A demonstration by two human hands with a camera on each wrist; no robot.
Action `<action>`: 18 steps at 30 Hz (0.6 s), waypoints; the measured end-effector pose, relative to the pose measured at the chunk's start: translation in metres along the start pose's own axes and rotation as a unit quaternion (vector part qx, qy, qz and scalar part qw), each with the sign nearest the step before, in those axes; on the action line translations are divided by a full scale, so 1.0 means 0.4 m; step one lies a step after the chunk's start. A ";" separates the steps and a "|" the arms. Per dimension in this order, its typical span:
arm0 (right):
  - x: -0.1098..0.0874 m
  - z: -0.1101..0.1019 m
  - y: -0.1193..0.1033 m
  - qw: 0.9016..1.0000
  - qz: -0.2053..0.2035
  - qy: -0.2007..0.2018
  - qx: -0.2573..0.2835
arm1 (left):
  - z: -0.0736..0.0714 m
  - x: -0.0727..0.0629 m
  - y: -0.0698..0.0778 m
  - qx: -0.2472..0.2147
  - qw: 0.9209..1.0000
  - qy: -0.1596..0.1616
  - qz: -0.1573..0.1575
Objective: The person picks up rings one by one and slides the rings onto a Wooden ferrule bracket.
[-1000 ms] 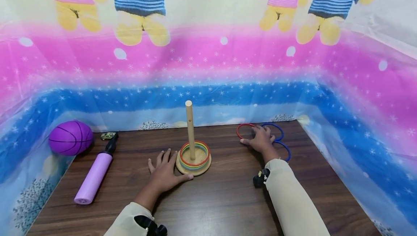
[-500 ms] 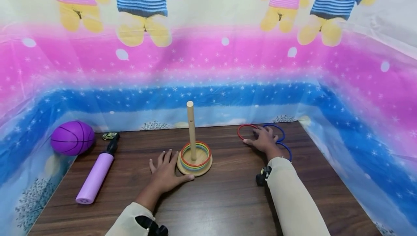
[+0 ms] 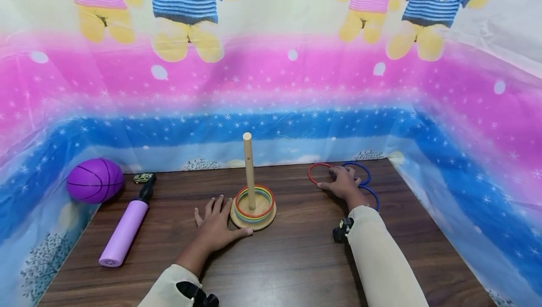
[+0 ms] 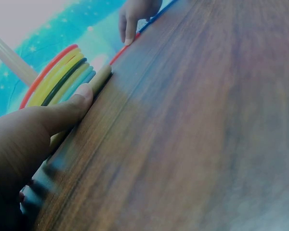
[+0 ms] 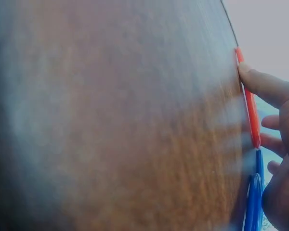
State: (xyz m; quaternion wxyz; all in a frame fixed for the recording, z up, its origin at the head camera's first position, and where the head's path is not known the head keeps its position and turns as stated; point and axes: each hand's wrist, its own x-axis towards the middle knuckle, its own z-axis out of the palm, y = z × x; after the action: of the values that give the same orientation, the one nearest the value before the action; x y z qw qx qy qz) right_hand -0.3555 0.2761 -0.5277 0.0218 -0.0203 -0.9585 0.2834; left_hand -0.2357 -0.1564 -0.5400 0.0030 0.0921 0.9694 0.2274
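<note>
a: why's l hand (image 3: pixel 213 227) at 9 o'clock of base (image 3: pixel 256 226), fingers spread?
b: prob steadying it; peg (image 3: pixel 249 170) upright there, ring stack (image 3: pixel 254 219) round peg.
a: & r hand (image 3: pixel 344 185)?
b: fingers + thumb clamped across red ring (image 5: pixel 252 115), prob for even grip; it's on bench (image 3: pixel 296 260), base's 2 o'clock. blue rings (image 5: pixel 254 202) at its 3-4.

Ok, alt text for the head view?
The right hand grips a red ring beside two blue rings; the left hand touches a wooden peg stand bearing stacked rings. At left sit a purple basketball, toy car and lilac hand pump.
</note>
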 end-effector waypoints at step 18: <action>-0.033 -0.012 -0.036 0.991 -0.094 0.063 0.072 | -0.001 0.000 -0.002 -0.004 1.000 0.000 0.003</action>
State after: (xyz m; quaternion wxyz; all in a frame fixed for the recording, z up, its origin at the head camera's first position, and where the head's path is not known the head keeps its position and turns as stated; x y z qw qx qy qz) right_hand -0.3426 0.2662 -0.5162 0.1098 0.0539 -0.9299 0.3470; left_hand -0.2358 -0.1571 -0.5402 0.0031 0.0950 0.9681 0.2317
